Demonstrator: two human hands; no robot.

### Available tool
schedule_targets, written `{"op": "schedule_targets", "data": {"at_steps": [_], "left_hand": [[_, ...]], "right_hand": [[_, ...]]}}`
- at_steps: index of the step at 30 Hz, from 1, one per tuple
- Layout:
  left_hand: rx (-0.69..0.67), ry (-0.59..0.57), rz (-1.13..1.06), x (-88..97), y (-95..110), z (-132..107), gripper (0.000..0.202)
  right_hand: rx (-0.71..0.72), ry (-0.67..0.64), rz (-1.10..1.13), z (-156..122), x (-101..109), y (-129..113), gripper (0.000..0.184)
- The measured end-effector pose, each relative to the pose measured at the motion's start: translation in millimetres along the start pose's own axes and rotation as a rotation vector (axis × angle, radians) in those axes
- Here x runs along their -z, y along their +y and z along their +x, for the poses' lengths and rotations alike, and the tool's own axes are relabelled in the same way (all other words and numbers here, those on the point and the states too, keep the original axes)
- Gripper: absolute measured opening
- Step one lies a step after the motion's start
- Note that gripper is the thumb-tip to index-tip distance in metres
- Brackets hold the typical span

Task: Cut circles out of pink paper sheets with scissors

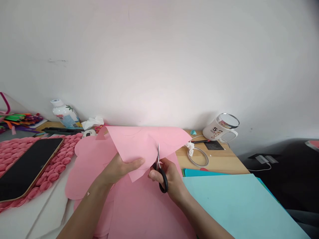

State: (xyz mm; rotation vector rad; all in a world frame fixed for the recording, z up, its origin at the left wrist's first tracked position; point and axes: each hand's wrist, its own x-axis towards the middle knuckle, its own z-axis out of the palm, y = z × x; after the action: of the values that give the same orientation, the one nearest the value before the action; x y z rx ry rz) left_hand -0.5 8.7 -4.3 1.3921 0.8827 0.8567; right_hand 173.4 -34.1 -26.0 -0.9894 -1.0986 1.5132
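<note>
My left hand [124, 167] is closed on a sheet of pink paper [132, 141], its thumb flat on top and the other fingers hidden underneath. My right hand [170, 179] grips a pair of scissors [163, 181] with black handles. Their blades point up and away from me, and the pink sheet lies between them at a cut in its near edge. The sheet is held up and curls toward the right. Below it lie more pink sheets [144, 209], some with rounded, cut outlines at the left.
At the left a black phone [30, 166] rests on a pink braided mat [54, 166]. A white bottle [65, 113] leans by the wall. On the right are a white mug [218, 127], a ring-shaped coil [199, 157] and light blue paper [234, 202] near the table's edge.
</note>
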Motion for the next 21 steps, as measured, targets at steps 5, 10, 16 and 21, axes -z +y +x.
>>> {"op": "schedule_targets", "data": {"at_steps": [5, 10, 16, 21], "left_hand": [[-0.008, -0.021, 0.007, 0.4, 4, 0, 0.046], [-0.003, -0.005, 0.0, 1.3, 8, -1, 0.048], [0.01, -0.047, -0.212, 2.9, 6, 0, 0.052], [-0.098, -0.335, -0.158, -10.0, 14, 3, 0.081]], "right_hand": [[-0.047, 0.032, -0.021, -1, 0, 0, 0.046], [-0.063, 0.03, -0.049, -2, 0, 1, 0.041], [-0.056, 0.048, -0.06, -2, -4, 5, 0.029], [0.097, 0.263, -0.057, -2, -11, 0, 0.025]]}}
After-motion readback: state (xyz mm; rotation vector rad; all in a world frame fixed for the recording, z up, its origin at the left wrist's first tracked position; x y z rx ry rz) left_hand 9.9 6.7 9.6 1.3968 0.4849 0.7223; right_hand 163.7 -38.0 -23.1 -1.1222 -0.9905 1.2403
